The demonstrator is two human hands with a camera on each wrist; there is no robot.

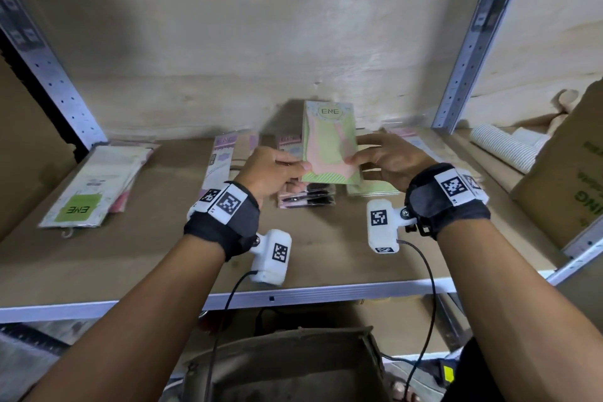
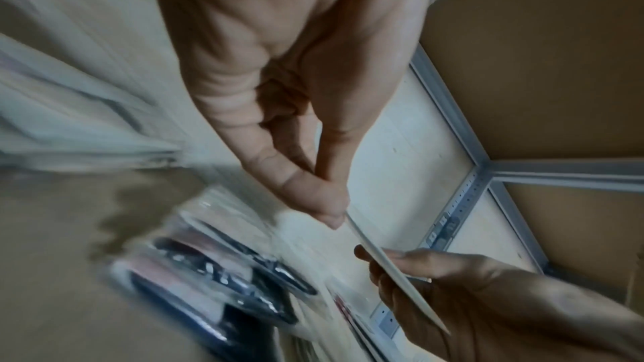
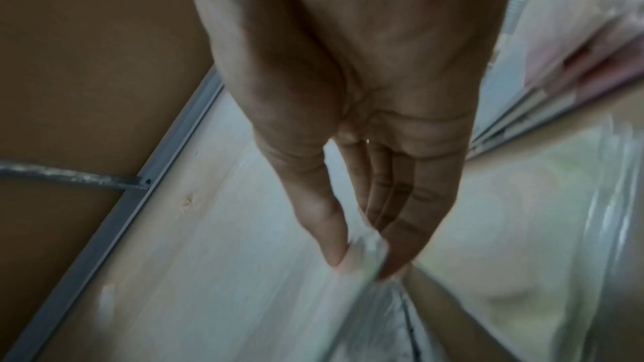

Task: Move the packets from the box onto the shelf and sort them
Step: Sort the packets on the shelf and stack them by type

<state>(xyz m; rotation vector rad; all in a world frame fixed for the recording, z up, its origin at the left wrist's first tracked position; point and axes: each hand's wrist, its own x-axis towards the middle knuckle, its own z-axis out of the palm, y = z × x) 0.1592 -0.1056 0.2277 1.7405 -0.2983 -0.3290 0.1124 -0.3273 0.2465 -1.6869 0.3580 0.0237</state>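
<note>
Both hands, left hand (image 1: 274, 170) and right hand (image 1: 388, 158), pinch green packet's (image 1: 329, 143) side edges above shelf (image 1: 163, 258).

Two hands (image 1: 274, 170) (image 1: 388, 157), one held packet (image 1: 329, 143), five packet piles on one shelf (image 1: 163, 258), two boxes (image 1: 287, 369) (image 1: 567, 179).
</note>
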